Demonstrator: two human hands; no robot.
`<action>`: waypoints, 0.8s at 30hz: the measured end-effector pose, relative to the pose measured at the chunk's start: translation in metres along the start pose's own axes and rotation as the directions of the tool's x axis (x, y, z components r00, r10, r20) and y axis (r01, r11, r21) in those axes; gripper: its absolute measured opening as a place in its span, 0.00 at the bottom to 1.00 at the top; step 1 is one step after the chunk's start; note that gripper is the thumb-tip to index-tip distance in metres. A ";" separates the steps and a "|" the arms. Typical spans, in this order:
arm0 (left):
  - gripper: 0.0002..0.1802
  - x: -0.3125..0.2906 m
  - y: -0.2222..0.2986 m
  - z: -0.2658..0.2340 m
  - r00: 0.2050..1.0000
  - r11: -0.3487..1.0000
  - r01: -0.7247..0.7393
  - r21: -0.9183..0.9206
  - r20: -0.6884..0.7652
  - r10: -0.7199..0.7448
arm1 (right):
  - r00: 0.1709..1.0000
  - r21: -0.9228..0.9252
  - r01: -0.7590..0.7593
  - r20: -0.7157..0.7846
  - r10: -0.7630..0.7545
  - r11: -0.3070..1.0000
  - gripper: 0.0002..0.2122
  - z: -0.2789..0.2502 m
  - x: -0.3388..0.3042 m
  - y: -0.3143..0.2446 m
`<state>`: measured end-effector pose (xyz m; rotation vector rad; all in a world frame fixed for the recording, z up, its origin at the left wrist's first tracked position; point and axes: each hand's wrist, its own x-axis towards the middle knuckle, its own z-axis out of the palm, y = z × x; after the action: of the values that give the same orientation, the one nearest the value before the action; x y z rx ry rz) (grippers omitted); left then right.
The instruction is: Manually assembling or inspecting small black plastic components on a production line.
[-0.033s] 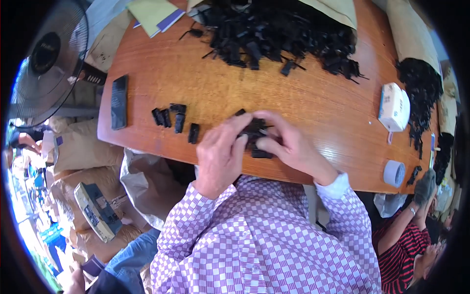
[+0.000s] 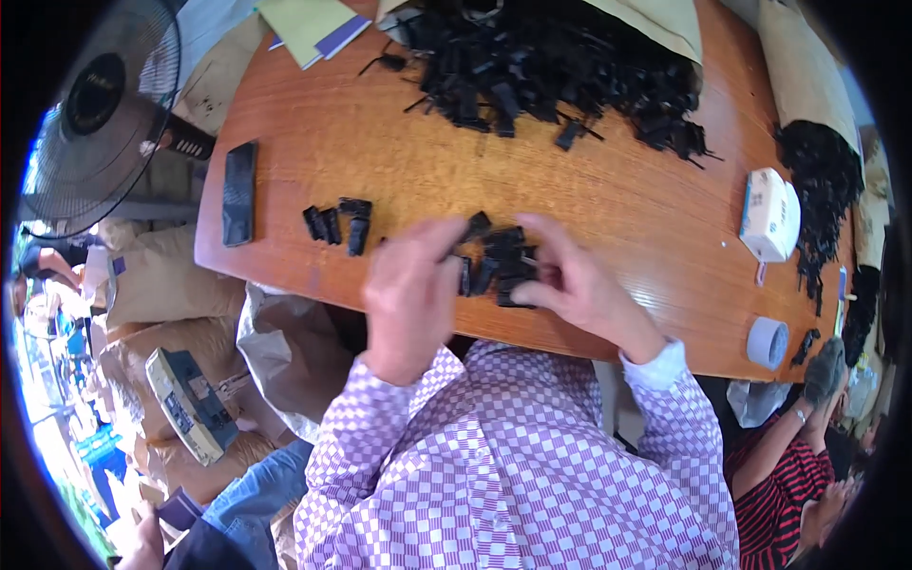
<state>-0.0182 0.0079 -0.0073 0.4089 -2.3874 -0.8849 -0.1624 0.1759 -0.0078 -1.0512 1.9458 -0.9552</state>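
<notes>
Nearest: both forearms in purple-and-white checked sleeves are coming in from the lower edge. The left hand is lying knuckles-up at the near edge of the brown wooden table, fingers curled down over a small cluster of black plastic clip pieces; whether those fingers are closing on a piece, I cannot tell. The right hand is pinching one black piece at the cluster's right side, thumb and forefinger pressed against it.

Risks as I am judging them: the cluster is sitting close to the table's near edge, so a sweep of either wrist could be pushing pieces off onto the grey sacking below. The pieces are small and alike, so a pinch could be lifting two at once or slipping.

Just left, a short row of separate black pieces is lying apart; a stray elbow could be mixing it back in. Farther left, a flat black rectangular bar.

Far side: a large heap of black plastic parts, loose at its fringe. To the right, a white rounded box and a pale tape roll.
</notes>
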 end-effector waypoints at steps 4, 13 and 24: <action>0.19 -0.001 -0.078 -0.065 0.918 0.946 0.300 -0.124 -0.232 -0.322 | 0.996 -0.396 0.030 -0.064 -0.060 0.918 0.42 -0.008 -0.018 0.025; 0.16 0.005 -0.154 -0.043 0.965 0.964 0.253 -0.081 -0.057 -0.258 | 0.984 -0.641 0.041 0.159 0.080 0.766 0.50 0.010 0.040 -0.010; 0.15 0.001 -0.132 -0.046 0.996 0.992 0.092 0.087 0.008 -0.093 | 0.990 -0.652 0.123 0.129 -0.050 0.748 0.46 0.068 0.094 -0.041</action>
<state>0.0206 -0.1128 -0.0665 0.5530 -2.4414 -0.8279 -0.1298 0.0586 -0.0271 -1.5559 2.2123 -0.2102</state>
